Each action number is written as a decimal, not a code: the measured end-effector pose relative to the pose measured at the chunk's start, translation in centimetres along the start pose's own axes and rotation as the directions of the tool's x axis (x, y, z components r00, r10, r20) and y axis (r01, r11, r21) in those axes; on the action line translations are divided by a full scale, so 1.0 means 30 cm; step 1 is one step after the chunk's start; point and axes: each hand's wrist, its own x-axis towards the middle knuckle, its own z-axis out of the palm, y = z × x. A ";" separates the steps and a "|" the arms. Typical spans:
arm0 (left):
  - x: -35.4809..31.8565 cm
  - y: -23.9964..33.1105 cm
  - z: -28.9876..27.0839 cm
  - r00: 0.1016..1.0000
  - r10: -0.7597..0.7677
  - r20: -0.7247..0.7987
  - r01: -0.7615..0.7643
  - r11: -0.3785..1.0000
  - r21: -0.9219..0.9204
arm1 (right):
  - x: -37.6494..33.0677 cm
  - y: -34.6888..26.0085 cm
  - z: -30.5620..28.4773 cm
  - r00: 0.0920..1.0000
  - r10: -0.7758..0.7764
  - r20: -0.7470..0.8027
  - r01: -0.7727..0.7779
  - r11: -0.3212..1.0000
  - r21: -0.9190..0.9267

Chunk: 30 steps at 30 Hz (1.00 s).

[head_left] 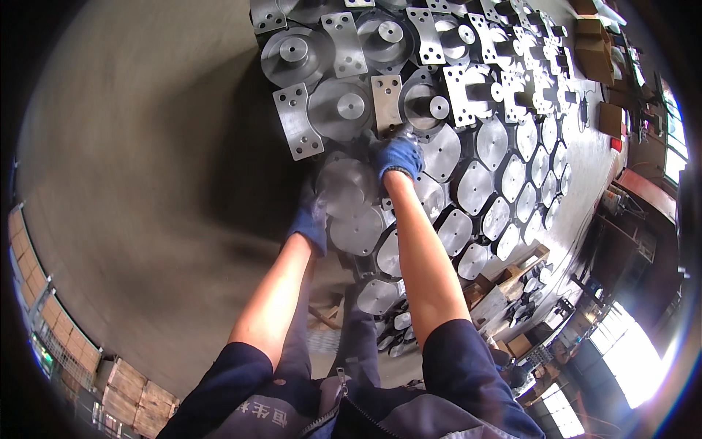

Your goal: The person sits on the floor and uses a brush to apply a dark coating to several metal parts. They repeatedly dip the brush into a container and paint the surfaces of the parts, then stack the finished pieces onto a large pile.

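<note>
My left hand [311, 224], in a blue work glove, is at the left edge of a round grey metal part [345, 184]. Both are smeared by motion, and the fingers appear closed on the part's rim. My right hand [401, 156], also blue-gloved, is just right of it with curled fingers. They lie by the lower end of a flat metal plate with holes [387, 99] and a disc with a raised round stub [426, 104]; what they grip is hidden. A flat metal disc [356, 230] lies below the blurred part.
Rows of flat-topped metal parts [475, 188] fill the middle right. Stubbed discs [294, 53] and drilled plates [296, 121] stand above them. Concrete floor [139, 146] extends left. Cardboard boxes [594, 53] are at the far right, wooden crates [135, 395] at the lower left.
</note>
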 end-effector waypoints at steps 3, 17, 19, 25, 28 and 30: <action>0.005 -0.021 0.008 1.000 -0.009 -0.018 0.008 1.000 -0.010 | 0.056 0.032 0.038 0.999 -0.043 -0.031 0.043 0.999 0.026; 0.270 0.304 -0.075 0.980 0.034 -0.198 -0.083 0.966 -0.245 | 0.141 0.101 0.088 0.943 -0.307 -0.126 0.323 0.938 0.130; 0.323 0.332 -0.079 0.987 0.026 -0.156 -0.079 0.937 -0.340 | 0.133 0.095 0.074 0.947 -0.310 -0.079 0.319 0.938 0.139; 0.421 0.235 -0.069 0.922 0.219 -0.319 -0.188 0.974 0.126 | 0.143 0.106 0.065 0.949 -0.313 -0.018 0.308 0.918 0.248; 0.394 0.271 -0.013 0.897 0.236 -0.373 -0.170 0.964 0.203 | 0.110 0.151 0.025 0.928 -0.373 -0.007 0.355 0.879 0.319; 0.382 0.287 0.001 0.879 0.231 -0.416 -0.139 0.961 0.239 | 0.018 0.158 0.006 0.938 -0.314 -0.148 0.344 0.895 0.285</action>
